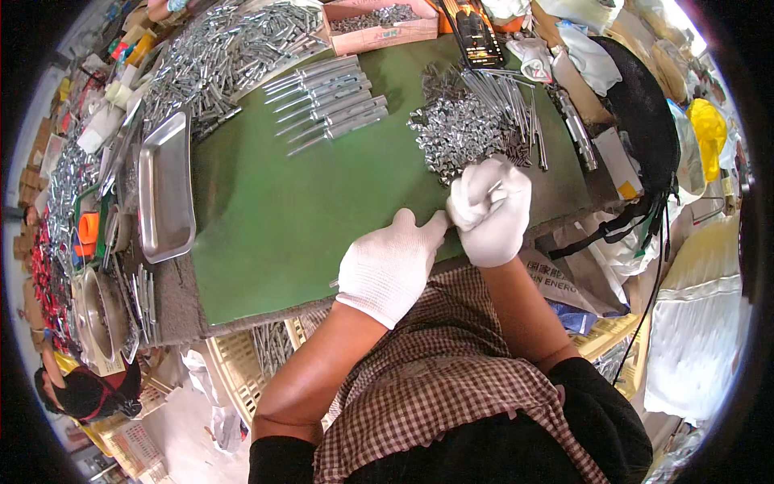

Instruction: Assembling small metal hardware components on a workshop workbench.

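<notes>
Both my hands wear white knit gloves and meet over the near edge of the green work mat (274, 226). My left hand (389, 262) is closed around a metal rod (333, 283), of which only a short end sticks out beside the palm. Close to its fingertips, my right hand (490, 211) has its fingers curled tight; whatever they pinch is hidden. Just beyond the right hand lies a heap of small shiny metal nuts (455, 133), with long thin metal pins (508, 101) beside it. Farther left, several metal rods with thin pointed ends (330, 101) lie in a row.
A stainless tray (167, 189) stands at the mat's left edge. Behind it spreads a big pile of metal parts (230, 52). A pink box of small parts (380, 28) and a black-and-orange package (474, 32) sit at the back. A metal cylinder (576, 129) lies right.
</notes>
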Tool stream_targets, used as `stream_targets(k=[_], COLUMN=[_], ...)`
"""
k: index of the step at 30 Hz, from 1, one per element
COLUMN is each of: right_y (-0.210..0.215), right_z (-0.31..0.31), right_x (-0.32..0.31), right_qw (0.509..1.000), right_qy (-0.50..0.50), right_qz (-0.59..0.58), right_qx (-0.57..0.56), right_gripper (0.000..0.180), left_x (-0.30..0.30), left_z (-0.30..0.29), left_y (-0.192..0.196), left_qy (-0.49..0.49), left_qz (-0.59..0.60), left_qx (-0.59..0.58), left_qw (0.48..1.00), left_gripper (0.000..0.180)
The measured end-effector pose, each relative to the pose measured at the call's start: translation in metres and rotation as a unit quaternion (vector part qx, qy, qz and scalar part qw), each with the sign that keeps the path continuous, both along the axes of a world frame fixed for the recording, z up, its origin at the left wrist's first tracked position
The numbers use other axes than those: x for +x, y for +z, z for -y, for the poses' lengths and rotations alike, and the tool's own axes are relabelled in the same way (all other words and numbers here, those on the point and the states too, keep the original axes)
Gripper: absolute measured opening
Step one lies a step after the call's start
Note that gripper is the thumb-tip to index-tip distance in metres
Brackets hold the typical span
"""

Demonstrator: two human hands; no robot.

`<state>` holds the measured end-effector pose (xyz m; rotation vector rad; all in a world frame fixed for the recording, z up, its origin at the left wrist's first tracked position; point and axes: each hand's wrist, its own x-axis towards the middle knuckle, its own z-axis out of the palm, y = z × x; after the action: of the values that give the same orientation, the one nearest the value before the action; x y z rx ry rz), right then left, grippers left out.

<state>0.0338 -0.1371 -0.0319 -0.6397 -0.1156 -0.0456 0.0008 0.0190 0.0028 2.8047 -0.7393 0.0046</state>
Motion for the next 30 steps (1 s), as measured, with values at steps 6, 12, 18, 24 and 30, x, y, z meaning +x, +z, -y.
stream_targets(k=[6, 12, 18, 24, 30], right_y=[0.005, -0.017, 0.027, 0.078, 0.077], right_z=[0.001, -0.001, 0.075, 0.146, 0.148], right_x=[-0.01, 0.003, -0.007, 0.074, 0.173], right_qw=[0.962, 0.999, 0.914, 0.509, 0.354], right_qy=[-0.069, -0.031, -0.25, -0.375, -0.18], right_qz=[0.022, -0.025, -0.082, -0.037, -0.13], right_qx=[-0.263, -0.023, -0.308, -0.774, -0.909], right_gripper=[0.06, 0.046, 0.034, 0.023, 0.039], left_x=[0.004, 0.003, -0.097, -0.235, -0.188], left_z=[0.009, 0.005, -0.109, -0.246, -0.197], left_y=[0.002, -0.005, 0.011, -0.048, -0.041], left_qy=[-0.033, -0.02, 0.251, 0.493, 0.503], left_qz=[0.033, 0.12, 0.11, 0.084, 0.131], left_qx=[0.008, 0.033, -0.013, 0.184, 0.143], left_qw=[0.999, 0.992, 0.962, 0.846, 0.842], left_gripper=[0.013, 0.016, 0.027, 0.042, 0.04])
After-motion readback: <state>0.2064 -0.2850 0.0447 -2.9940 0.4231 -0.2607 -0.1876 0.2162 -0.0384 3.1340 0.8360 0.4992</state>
